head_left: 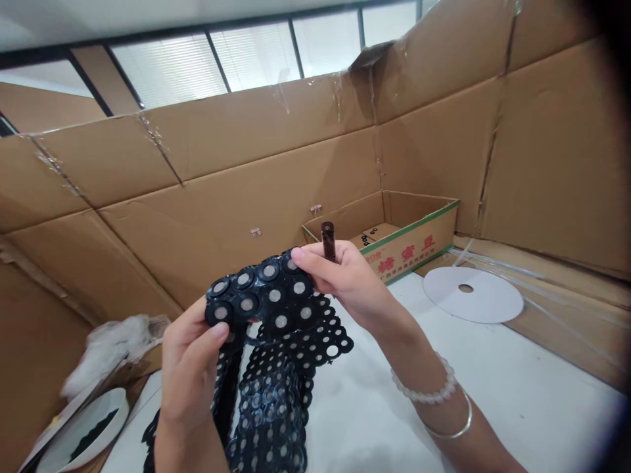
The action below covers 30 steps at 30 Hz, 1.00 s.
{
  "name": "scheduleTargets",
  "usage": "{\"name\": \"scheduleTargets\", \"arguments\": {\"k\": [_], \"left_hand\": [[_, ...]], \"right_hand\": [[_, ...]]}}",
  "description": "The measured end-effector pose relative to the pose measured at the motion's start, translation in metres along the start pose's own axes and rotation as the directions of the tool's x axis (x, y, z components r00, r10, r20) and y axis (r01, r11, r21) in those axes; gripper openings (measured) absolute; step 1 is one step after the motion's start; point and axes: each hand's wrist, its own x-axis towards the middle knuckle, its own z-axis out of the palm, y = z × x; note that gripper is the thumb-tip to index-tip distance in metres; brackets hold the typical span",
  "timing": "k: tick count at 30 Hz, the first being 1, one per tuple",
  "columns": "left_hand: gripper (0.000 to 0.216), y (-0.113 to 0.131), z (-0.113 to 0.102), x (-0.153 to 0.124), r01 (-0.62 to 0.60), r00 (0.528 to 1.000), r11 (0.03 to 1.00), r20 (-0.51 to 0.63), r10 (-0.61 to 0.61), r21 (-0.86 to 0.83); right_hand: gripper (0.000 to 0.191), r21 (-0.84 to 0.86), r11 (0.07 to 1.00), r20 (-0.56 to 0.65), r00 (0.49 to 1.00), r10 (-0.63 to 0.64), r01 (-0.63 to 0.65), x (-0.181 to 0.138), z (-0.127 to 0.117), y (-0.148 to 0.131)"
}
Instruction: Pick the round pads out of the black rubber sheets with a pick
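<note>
A black sheet of joined rings (273, 295) with pale round centres is held up in front of me, slightly bent. My left hand (190, 368) pinches its left end, thumb on the front face. At the top right corner, my right hand (345, 276) grips the sheet between thumb and fingers. A dark brown stick-like tool (328, 240) also sits in the right hand, its end poking up past the fingers; the rest is hidden. Below, more black ring sheets (269, 394) lie piled and overlapping on the white tabletop (365, 407).
A green-edged cardboard box (419, 236) with several small black rings inside stands at the back right. Near it lies a white disc (473, 294) with a centre hole. At left are a white bowl (121, 401) holding dark pieces and crumpled clear plastic (116, 348). Tall cardboard walls (246, 157) enclose the table.
</note>
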Motion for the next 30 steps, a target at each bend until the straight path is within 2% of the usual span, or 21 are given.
{"name": "scheduleTargets", "arguments": {"k": [6, 11, 17, 22, 26, 30], "left_hand": [[0.015, 0.008, 0.004, -0.009, 0.051, 0.998, 0.997, 0.04, -0.048, -0.06], [0.017, 0.011, 0.0, -0.015, 0.046, 0.999, 0.996, 0.03, -0.044, -0.081], [0.016, 0.01, -0.003, -0.021, 0.039, 0.999, 0.994, 0.0, -0.039, -0.101], [0.02, 0.016, 0.0, -0.024, -0.026, 0.999, 0.999, 0.046, 0.024, 0.034], [0.024, 0.024, 0.002, -0.025, -0.055, 0.998, 0.982, 0.038, 0.049, 0.183], [0.028, 0.029, 0.001, -0.026, -0.056, 0.998, 0.965, 0.031, 0.05, 0.257]], "right_hand": [[0.051, 0.041, 0.996, -0.034, 0.996, 0.081, -0.08, 0.003, 0.001, 0.002], [0.049, 0.035, 0.988, -0.08, 0.985, 0.154, -0.152, 0.004, 0.003, 0.008], [0.051, 0.053, 0.983, -0.094, 0.979, 0.183, -0.179, 0.004, 0.004, 0.01], [0.05, 0.079, 0.979, -0.078, 0.978, 0.193, -0.186, 0.005, 0.004, 0.013], [0.049, 0.072, 0.974, -0.071, 0.973, 0.221, -0.216, 0.007, 0.004, 0.016], [0.049, 0.063, 0.97, -0.068, 0.969, 0.239, -0.235, 0.007, 0.006, 0.016]]}}
